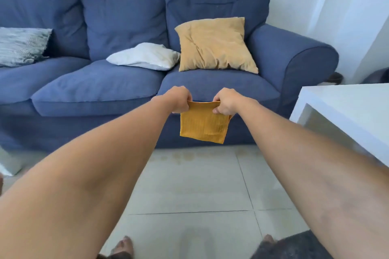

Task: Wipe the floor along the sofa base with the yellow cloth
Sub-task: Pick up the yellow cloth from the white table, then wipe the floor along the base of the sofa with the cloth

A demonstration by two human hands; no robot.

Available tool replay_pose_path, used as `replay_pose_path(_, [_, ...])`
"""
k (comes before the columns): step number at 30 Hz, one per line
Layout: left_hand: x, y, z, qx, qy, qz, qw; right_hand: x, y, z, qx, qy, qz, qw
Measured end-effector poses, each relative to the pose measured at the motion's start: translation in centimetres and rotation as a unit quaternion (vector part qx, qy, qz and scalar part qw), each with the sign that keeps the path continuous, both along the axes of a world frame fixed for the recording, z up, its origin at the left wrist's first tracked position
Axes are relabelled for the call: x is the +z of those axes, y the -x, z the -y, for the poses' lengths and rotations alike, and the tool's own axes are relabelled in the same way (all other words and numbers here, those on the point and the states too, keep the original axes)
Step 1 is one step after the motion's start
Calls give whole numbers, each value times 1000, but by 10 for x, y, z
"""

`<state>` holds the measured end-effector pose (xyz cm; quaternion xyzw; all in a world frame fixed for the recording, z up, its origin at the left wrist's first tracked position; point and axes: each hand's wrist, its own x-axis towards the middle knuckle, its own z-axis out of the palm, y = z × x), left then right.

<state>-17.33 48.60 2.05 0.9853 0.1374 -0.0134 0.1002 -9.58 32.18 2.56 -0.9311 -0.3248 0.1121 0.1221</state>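
The yellow cloth (203,125) hangs folded in the air in front of the blue sofa (109,88), well above the floor. My left hand (179,100) grips its upper left corner and my right hand (226,101) grips its upper right corner, both arms stretched forward. The sofa base (63,132) meets the pale tiled floor (195,183) just below the cloth. Faint yellowish spots (181,156) mark the tiles close to the base.
A white table (345,113) juts in at the right. On the sofa lie a mustard cushion (214,45), a white cushion (145,57) and a grey patterned cushion (21,45). A dark rug (294,246) and my feet (123,247) show at the bottom edge.
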Motion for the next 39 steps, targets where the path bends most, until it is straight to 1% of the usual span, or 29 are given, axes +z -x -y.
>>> replay_pose_path(3, [-58, 17, -40, 18, 16, -53, 998, -58, 8, -48, 31, 35, -53, 998])
replay_pose_path(8, [-178, 30, -100, 64, 51, -143, 986, -175, 7, -120, 54, 93, -132, 985])
replay_pose_path(10, [-221, 29, -123, 76, 61, -165, 981, -219, 2, -146, 63, 101, -144, 982])
replay_pose_path(13, [-275, 22, -154, 101, 72, -178, 976, -276, -7, -184, 62, 88, -139, 984])
replay_pose_path(15, [-302, 12, -177, 133, 73, -161, 975, -304, -18, -208, 58, 71, -130, 987])
replay_pose_path(17, [-321, 0, -199, 169, 63, -121, 976, -321, -31, -232, 60, 55, -103, 991])
replay_pose_path(20, [-334, -20, -228, 213, 26, -30, 976, -328, -53, -264, 64, 10, -41, 997])
replay_pose_path(22, [-337, -28, -243, 223, 10, 37, 974, -329, -65, -279, 69, -17, -8, 997])
replay_pose_path(23, [-340, -29, -249, 218, 5, 57, 974, -332, -67, -282, 77, -19, 11, 997])
replay_pose_path(24, [-344, -28, -252, 207, 3, 61, 976, -336, -68, -282, 92, -11, 29, 995])
replay_pose_path(25, [-350, -23, -252, 191, 1, 43, 981, -344, -66, -280, 113, 9, 45, 993])
replay_pose_path(26, [-358, -17, -251, 172, -6, 6, 985, -355, -63, -276, 135, 37, 48, 989])
replay_pose_path(27, [-367, -10, -248, 150, -18, -48, 987, -367, -60, -269, 158, 67, 34, 985])
replay_pose_path(29, [-384, 6, -239, 115, -41, -159, 980, -391, -49, -251, 194, 114, -37, 974])
replay_pose_path(30, [-393, 13, -236, 114, -37, -188, 975, -403, -44, -240, 197, 125, -71, 970])
replay_pose_path(31, [-402, 18, -232, 127, -22, -200, 971, -416, -38, -228, 189, 122, -85, 971])
replay_pose_path(33, [-418, 19, -226, 172, 27, -179, 968, -441, -27, -205, 154, 89, -63, 982])
replay_pose_path(35, [-432, 9, -217, 206, 60, -125, 969, -464, -20, -180, 94, 32, -18, 995])
replay_pose_path(37, [-447, -10, -209, 217, 77, -61, 971, -485, -20, -156, 28, -11, 27, 999])
replay_pose_path(39, [-462, -32, -205, 217, 91, -20, 972, -504, -22, -132, -24, 4, 71, 997])
